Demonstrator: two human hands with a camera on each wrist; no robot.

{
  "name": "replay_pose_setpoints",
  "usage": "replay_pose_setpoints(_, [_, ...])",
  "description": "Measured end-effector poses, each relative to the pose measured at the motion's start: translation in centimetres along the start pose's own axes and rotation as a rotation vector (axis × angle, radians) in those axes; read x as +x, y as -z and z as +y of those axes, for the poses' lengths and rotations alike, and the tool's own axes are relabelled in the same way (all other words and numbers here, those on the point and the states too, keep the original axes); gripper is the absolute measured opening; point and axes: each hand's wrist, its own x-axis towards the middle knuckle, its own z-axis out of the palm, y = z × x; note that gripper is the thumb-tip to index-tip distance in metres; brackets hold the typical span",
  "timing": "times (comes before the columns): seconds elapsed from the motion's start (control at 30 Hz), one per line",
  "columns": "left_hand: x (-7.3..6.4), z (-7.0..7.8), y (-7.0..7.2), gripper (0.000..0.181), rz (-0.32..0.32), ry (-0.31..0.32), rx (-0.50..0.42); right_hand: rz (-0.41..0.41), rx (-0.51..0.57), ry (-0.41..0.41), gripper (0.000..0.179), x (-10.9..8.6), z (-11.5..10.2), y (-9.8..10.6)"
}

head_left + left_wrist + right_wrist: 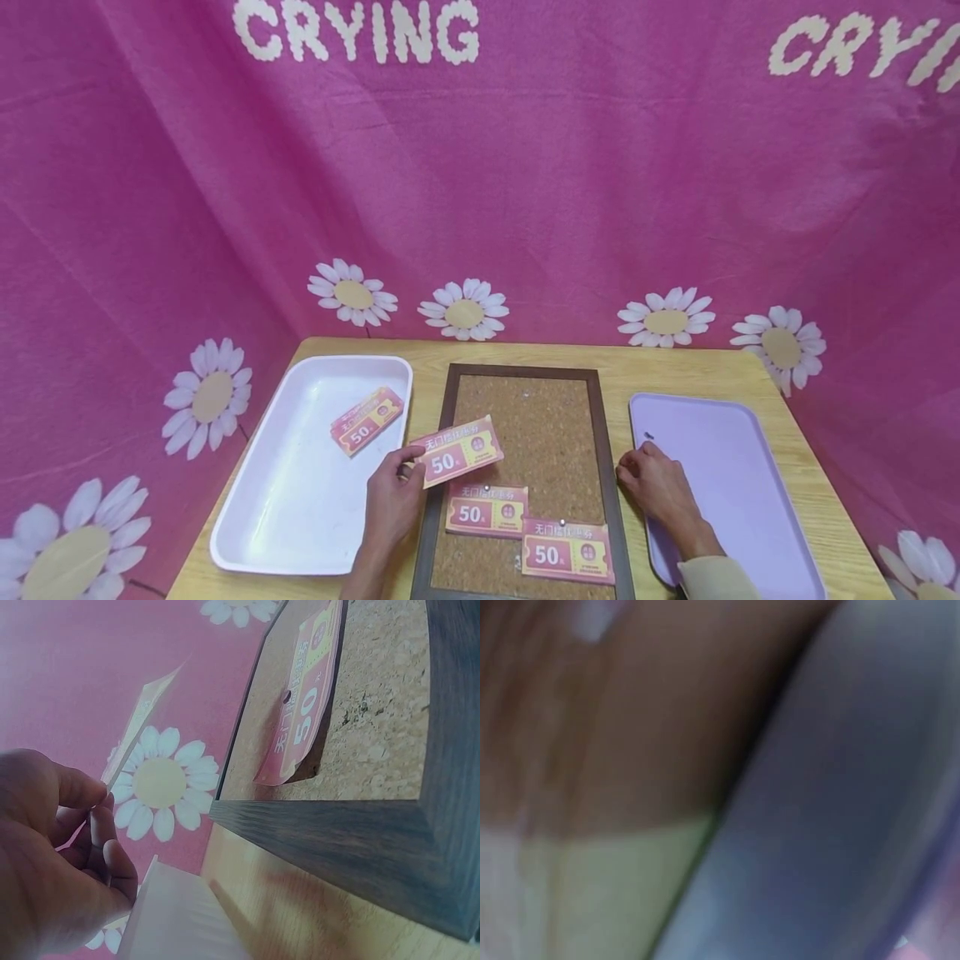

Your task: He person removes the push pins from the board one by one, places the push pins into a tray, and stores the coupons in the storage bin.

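Between thumb and fingers, my left hand (393,500) pinches a pink and yellow "50" coupon (461,451) by its left end. The coupon is tilted above the left side of a dark-framed cork board (540,442); in the left wrist view it shows nearly edge-on. Lower on the cork are two similar coupons, one at left (486,518) and one at right (567,554), each with a small pin at its top edge. My right hand (662,492), fingers bent, is at the left rim of a lilac tray (750,492). I cannot tell whether its fingertips hold something.
Left of the board stands a white tray (262,500) with more coupons (367,421) near its right wall. A small dark object (648,435) lies in the lilac tray by my right fingers. The wooden table (615,358) meets a pink curtain (555,208) behind.
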Motion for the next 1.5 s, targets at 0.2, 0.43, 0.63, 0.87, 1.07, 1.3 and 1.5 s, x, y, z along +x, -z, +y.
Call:
replay_pose_setpoints(0.2, [0.0, 0.1, 0.1, 0.023, 0.009, -0.021, -0.003, 0.009, 0.077, -0.066, 0.007, -0.2, 0.2, 0.5])
replay_pose_setpoints(0.43, [0.2, 0.1, 0.7, 0.023, 0.040, 0.011, -0.005, 0.040, 0.121, -0.113, 0.013, -0.8, 0.7, 1.3])
replay_pose_setpoints(0.63, [0.5, -0.2, 1.3, 0.025, 0.055, 0.037, 0.006, 0.075, 0.118, -0.130, 0.012, -1.2, 1.4, 1.5])
replay_pose_setpoints(0.87, [0.8, -0.6, 2.3, 0.025, 0.066, 0.079, -0.002, 0.109, 0.112, -0.124, 0.010, -1.4, 2.2, 1.8])
replay_pose_setpoints(1.07, [1.0, -0.9, 3.2, 0.028, 0.077, 0.083, 0.029, 0.061, 0.119, -0.180, 0.012, -1.4, 2.7, 2.1])
replay_pose_setpoints(1.3, [1.1, -1.4, 4.0, 0.029, 0.151, 0.046, 0.044, 0.004, 0.122, -0.228, 0.018, -1.6, 3.1, 2.4])
replay_pose_setpoints(1.5, [1.3, -2.3, 4.4, 0.030, 0.206, 0.034, 0.055, -0.027, 0.110, -0.246, 0.018, -1.7, 3.6, 2.4])
